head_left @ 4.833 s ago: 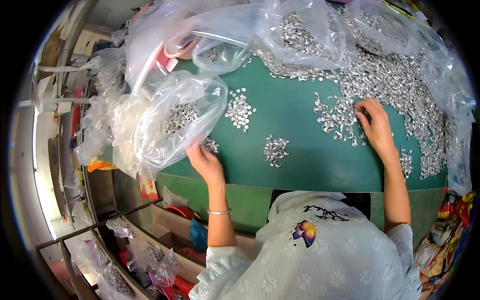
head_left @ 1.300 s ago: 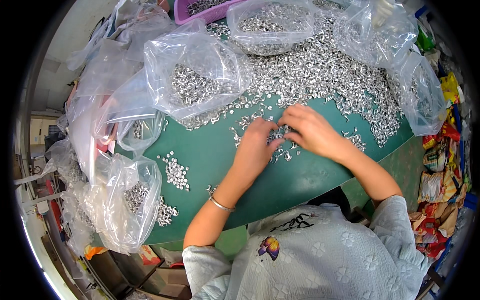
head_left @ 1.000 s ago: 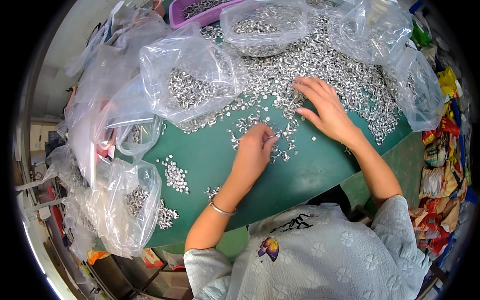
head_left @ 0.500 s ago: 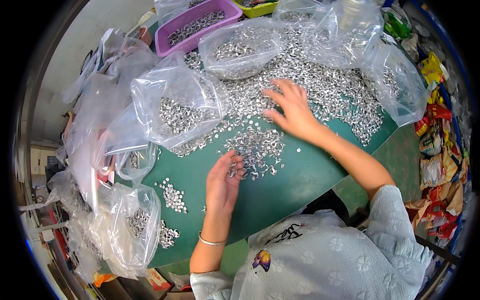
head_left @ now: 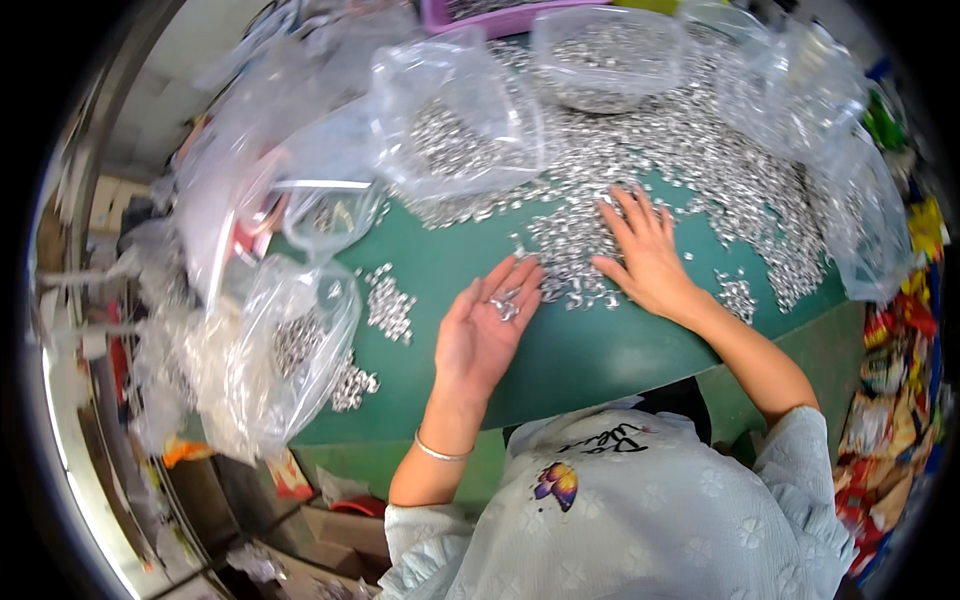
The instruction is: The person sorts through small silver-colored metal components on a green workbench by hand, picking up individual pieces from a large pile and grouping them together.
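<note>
My left hand [head_left: 487, 325] is palm up at the near side of a small heap of silver metal pieces [head_left: 570, 245]. A few small curved metal pieces [head_left: 506, 305] lie in its palm, near the slightly curled fingers. My right hand [head_left: 648, 258] is palm down with its fingers spread, touching the right side of that heap. Some pieces under its fingers are hidden. Beyond both hands, a much larger spread of the same kind of pieces [head_left: 720, 150] covers the far part of the green table [head_left: 560, 350].
Clear plastic bags of metal pieces stand around: one at far left [head_left: 455, 120], one at near left [head_left: 290, 340], others at right [head_left: 865, 220]. Little clusters lie at left [head_left: 390, 305] and right [head_left: 737, 297]. A purple bin [head_left: 510, 20] is at the back.
The whole view has shifted, with the table now higher and further right. My left hand has turned palm up and uncurled. My right hand has come from the large spread to the small heap.
</note>
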`<move>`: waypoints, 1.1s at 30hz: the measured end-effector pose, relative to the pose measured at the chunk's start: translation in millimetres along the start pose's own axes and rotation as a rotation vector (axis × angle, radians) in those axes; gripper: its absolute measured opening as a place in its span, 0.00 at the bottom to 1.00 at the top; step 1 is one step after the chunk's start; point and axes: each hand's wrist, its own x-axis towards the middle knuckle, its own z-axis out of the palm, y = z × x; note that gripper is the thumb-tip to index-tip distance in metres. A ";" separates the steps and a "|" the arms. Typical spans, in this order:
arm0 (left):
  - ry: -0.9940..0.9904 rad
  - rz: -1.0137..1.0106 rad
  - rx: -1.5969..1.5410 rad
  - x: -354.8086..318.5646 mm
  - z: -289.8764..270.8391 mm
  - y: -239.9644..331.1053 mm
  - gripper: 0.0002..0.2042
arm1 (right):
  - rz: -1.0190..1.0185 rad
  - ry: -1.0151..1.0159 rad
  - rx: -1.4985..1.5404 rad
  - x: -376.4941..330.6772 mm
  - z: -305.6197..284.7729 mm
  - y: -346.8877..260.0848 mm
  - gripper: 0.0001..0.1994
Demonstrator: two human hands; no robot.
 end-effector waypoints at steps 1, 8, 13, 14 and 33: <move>0.027 0.029 0.024 -4.4 -0.6 0.1 0.20 | -0.012 -0.025 -0.012 -3.0 -2.3 -5.6 0.33; 0.341 0.684 0.786 -73.3 -67.6 36.1 0.13 | -0.103 -0.127 -0.008 -12.0 -17.1 -5.6 0.30; 0.950 1.185 1.965 -95.7 -113.7 64.1 0.15 | -0.114 -0.086 -0.018 -15.7 -12.6 -4.9 0.30; 0.980 1.193 2.034 -92.1 -130.2 67.5 0.18 | -0.119 -0.081 -0.016 -16.1 -13.6 -5.8 0.31; -0.043 0.830 2.094 12.0 -6.5 -43.1 0.27 | -0.270 -0.070 0.058 -10.3 -14.8 2.4 0.31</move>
